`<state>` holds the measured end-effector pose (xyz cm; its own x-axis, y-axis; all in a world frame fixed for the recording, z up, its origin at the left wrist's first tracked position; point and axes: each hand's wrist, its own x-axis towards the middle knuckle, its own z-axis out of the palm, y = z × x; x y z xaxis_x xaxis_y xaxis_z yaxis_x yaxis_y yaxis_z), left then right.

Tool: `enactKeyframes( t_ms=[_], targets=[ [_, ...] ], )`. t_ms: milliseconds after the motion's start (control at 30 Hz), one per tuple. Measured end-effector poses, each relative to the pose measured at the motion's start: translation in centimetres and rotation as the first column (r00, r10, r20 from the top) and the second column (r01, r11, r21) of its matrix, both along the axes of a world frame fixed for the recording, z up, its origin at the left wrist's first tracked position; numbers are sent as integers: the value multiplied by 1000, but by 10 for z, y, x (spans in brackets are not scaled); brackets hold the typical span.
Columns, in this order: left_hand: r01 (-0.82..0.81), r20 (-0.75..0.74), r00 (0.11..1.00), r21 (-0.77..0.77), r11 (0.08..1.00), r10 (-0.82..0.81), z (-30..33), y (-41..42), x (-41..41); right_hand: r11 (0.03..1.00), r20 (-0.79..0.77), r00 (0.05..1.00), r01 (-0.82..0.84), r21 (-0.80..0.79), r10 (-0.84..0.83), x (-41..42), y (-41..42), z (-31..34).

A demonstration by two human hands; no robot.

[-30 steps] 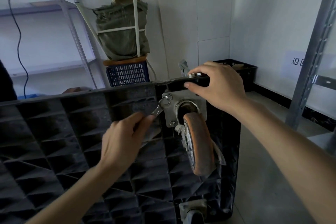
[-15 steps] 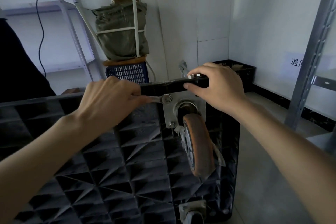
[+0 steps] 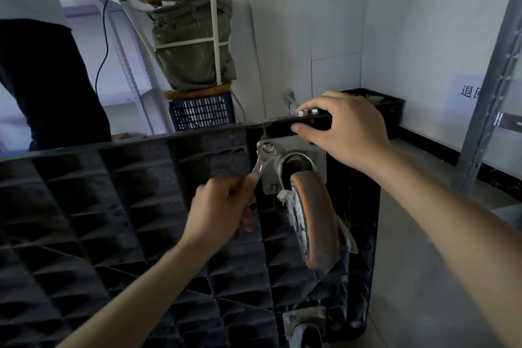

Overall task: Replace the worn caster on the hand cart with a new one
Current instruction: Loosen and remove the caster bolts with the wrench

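Note:
The black hand cart [image 3: 127, 206] stands on its side with its ribbed underside facing me. A worn orange caster [image 3: 316, 220] hangs from a metal mounting plate [image 3: 317, 158] near the cart's upper edge. My left hand [image 3: 223, 212] grips the handle of a silver wrench [image 3: 261, 161], whose ring end sits on the plate's upper-left nut. The wrench handle slants down to the left. My right hand [image 3: 344, 130] grips the cart's top edge above the plate, fingers curled over it next to two loose nuts [image 3: 308, 112].
Another caster [image 3: 305, 325] shows at the cart's lower edge. Behind the cart stand a blue crate [image 3: 202, 114] with a green bundle on it, a black crate [image 3: 392, 110] and metal shelving [image 3: 491, 79] at right. Another person [image 3: 48, 79] stands at far left.
My left hand has swung the wrench handle down from level with the nut to below left of it. My right hand has stayed on the cart's edge. The person at left has moved closer.

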<state>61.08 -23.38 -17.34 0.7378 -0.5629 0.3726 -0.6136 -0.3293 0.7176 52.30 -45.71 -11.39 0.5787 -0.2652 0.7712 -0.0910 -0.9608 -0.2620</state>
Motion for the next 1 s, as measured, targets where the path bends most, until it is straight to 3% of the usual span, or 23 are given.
enactKeyframes(
  t_ms=[167, 267, 367, 467, 567, 733, 1000],
  targets=[
    [48, -300, 948, -207, 977, -110, -16, -18, -16, 1000, 1, 1000, 0, -7, 0, 1, -1, -1],
    [55, -348, 925, -275, 960, -153, -21, -18, -23, 1000, 5, 1000, -2, -5, 2, 1, -2, -1],
    [21, -301, 947, -300, 954, -116, -30, -11, -28, 1000, 3, 1000, -2, -2, 2, 1, -2, -1],
    [-39, -147, 989, -276, 960, -3, -27, 3, -22, 1000, 3, 1000, -9, -1, 9, 0, -2, -1],
    [-84, 82, 992, -155, 984, 98, -10, 17, -11, 1000, 3, 1000, -11, -4, 11, 1, -2, -1],
    [-131, 459, 882, 14, 991, 110, 21, 32, 10, 1000, 2, 1000, -8, -2, 8, 2, -2, -1],
    [-200, 677, 734, 132, 971, 59, 53, 31, 29, 1000, -2, 1000, -2, -4, 2, 0, -1, 0]
  ],
)
